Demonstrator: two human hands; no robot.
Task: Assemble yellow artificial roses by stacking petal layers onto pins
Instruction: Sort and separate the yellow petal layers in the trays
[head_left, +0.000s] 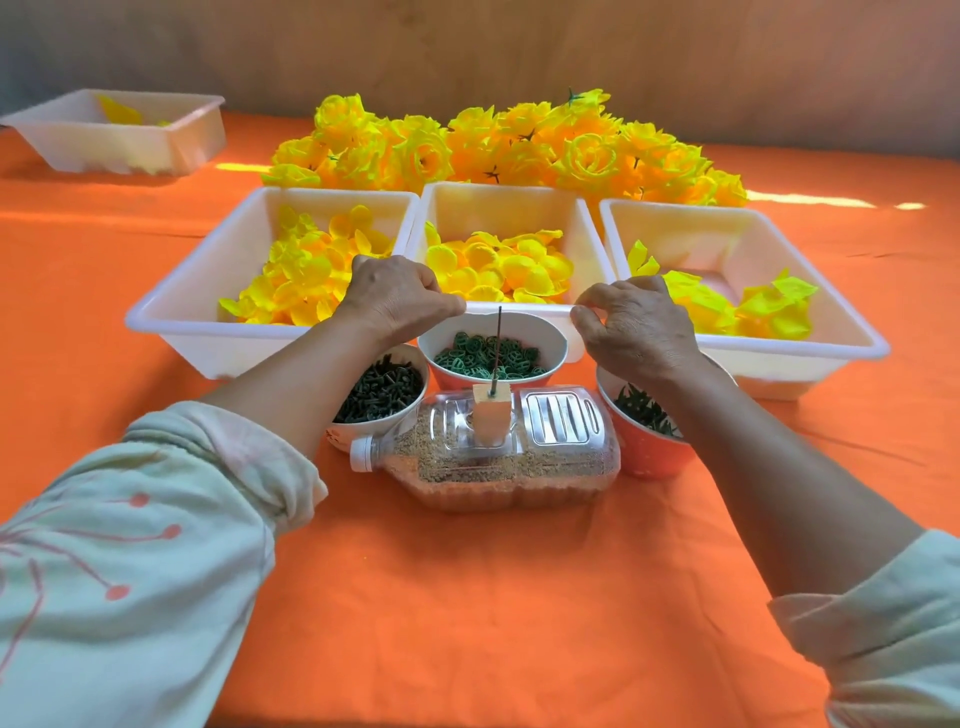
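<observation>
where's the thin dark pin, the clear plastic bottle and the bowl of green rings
thin dark pin (496, 348): head view, mid-shaft
clear plastic bottle (561, 418): head view, ribbed side panel
bowl of green rings (554, 336): head view, right inner wall

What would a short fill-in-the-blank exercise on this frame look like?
1. The bottle that holds the pin lies on its ____.
2. The finished roses are piled ____ the row of white trays.
3. ____ bowls of green parts stand round the bottle.
4. The cloth on the table is ____.
Missing words: side; behind; Three; orange.
</observation>
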